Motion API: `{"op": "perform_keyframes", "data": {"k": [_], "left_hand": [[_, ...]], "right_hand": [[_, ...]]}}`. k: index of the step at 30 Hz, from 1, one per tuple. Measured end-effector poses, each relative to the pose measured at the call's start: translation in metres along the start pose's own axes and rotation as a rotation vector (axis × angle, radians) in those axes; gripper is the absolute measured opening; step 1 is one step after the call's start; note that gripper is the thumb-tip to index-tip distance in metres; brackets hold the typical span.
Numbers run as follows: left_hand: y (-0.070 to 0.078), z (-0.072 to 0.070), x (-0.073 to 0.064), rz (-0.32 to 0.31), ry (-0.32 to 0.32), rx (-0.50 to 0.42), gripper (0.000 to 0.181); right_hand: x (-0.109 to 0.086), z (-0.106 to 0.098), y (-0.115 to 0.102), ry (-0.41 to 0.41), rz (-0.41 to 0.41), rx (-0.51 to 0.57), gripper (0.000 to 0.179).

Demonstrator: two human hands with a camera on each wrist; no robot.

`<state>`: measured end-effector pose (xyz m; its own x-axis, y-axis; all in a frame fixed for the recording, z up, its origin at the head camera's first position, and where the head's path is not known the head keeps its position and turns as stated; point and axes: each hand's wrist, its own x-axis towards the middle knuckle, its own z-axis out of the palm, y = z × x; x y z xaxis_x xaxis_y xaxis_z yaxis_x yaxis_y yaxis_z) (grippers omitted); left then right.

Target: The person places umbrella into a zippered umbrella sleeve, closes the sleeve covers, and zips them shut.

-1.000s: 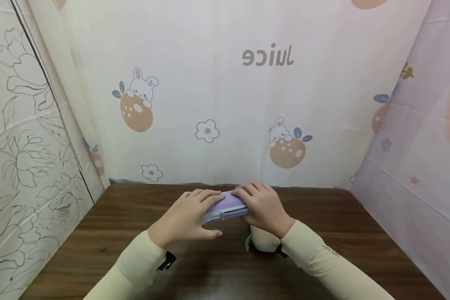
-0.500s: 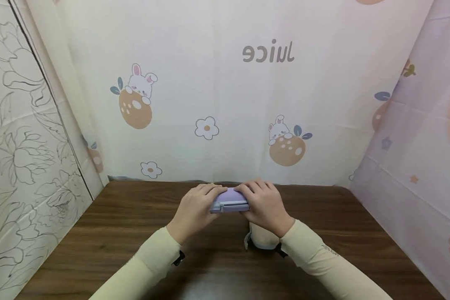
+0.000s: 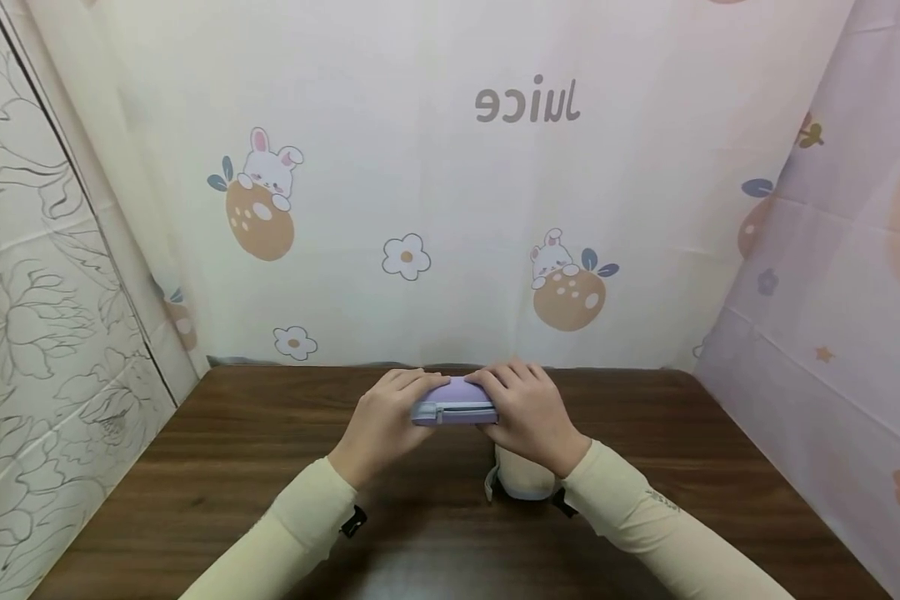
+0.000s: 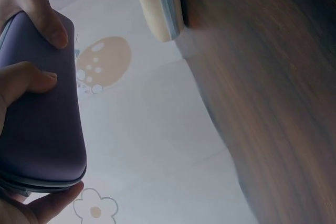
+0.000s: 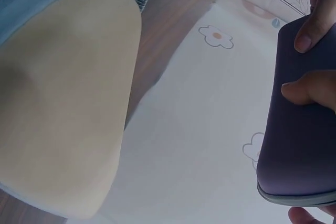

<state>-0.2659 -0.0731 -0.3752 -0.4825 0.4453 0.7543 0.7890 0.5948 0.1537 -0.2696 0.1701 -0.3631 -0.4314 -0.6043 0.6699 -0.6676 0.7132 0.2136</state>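
Note:
Both hands hold a purple zippered hard case [image 3: 456, 400] above the table, one at each end. My left hand [image 3: 388, 417] grips its left end, and my right hand [image 3: 527, 412] grips the right end. In the head view a pale zipper runs along the near side, with its pull toward the left. Both wrist views show the smooth underside of the purple case [image 4: 44, 114] with a thumb of each hand pressed on it. Below my right hand stands a cream case [image 3: 523, 477] with blue-grey trim, partly hidden by that hand; it looms large in the right wrist view.
The dark wood table [image 3: 255, 500] extends under both arms. A printed curtain [image 3: 360, 167] with rabbits and fruit hangs behind its far edge. More fabric panels enclose the left and right sides.
My left hand has moved up and right, its thumb going from spread to under the purple case, which now lies level instead of tilted. My right hand has stayed nearly still.

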Motion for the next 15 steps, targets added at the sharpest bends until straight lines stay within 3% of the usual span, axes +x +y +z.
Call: {"op": "perform_keyframes", "data": {"k": [8,15], "left_hand": [[-0.004,0.0,-0.001,0.008,-0.001,-0.01,0.051],[-0.004,0.003,-0.001,0.016,0.005,-0.006,0.05]], "right_hand": [[0.001,0.0,-0.003,-0.04,0.002,0.038,0.053],[0.008,-0.002,-0.02,-0.01,-0.011,0.11,0.056]]}}
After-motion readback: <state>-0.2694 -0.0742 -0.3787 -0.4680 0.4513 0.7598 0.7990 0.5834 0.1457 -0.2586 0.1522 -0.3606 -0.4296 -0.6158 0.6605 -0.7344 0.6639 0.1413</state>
